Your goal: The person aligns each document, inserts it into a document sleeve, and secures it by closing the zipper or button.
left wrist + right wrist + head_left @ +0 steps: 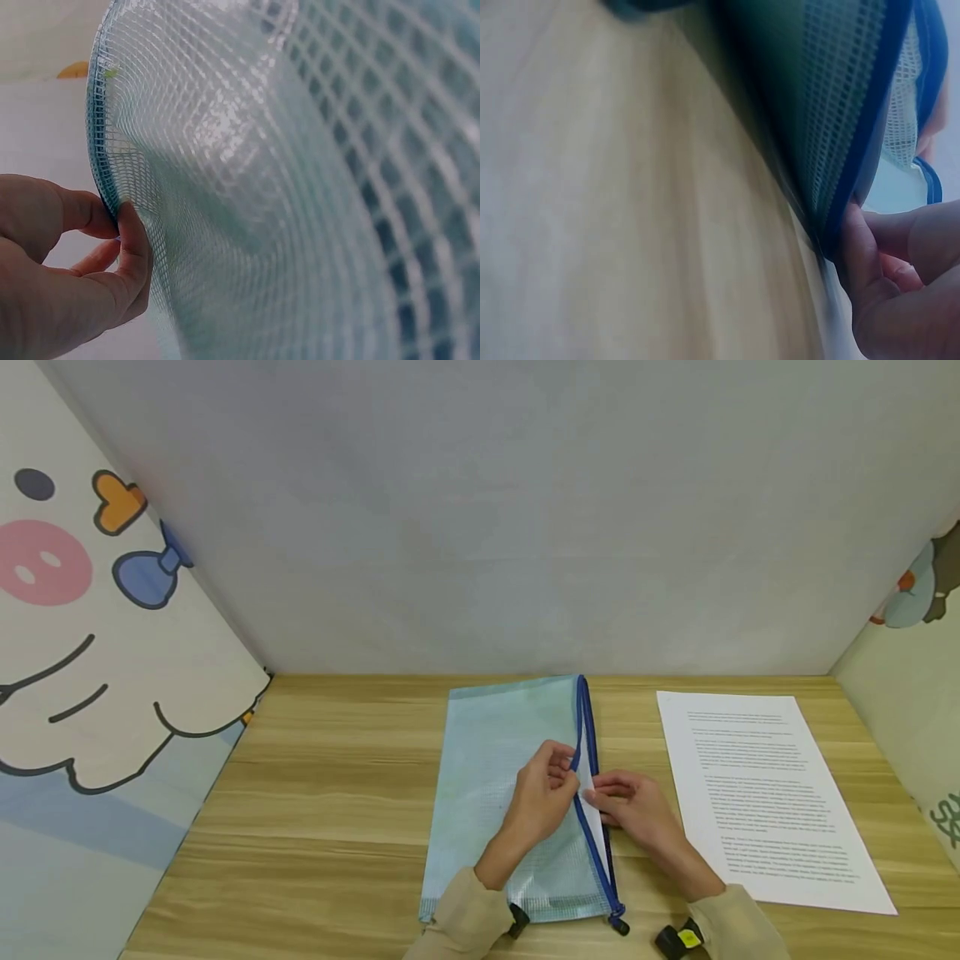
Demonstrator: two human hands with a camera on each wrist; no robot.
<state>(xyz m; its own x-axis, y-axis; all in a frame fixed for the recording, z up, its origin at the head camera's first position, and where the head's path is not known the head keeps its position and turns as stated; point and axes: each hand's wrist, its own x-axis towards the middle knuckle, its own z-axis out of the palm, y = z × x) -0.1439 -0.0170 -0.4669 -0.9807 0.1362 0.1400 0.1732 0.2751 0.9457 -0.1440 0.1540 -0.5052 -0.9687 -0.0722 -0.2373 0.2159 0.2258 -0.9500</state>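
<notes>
A pale green mesh zipper pouch (480, 735) lies on the table with its blue zipper side, at the right, parted. White paper (592, 818) shows inside the opening. My left hand (542, 793) pinches the upper zipper edge between thumb and fingers and lifts it; the left wrist view shows this pinch on the mesh (225, 187) up close. Opposite it, my right hand (637, 810) pinches the other blue edge (870, 97), seen in the right wrist view. Whether the right fingers also grip the paper cannot be told.
A printed sheet (757, 793) lies flat on the wooden table (315, 793), right of the pouch. The zipper's dark end (619, 926) sticks out near the front. A grey wall (525, 527) stands behind, with patterned panels (97, 693) at the sides.
</notes>
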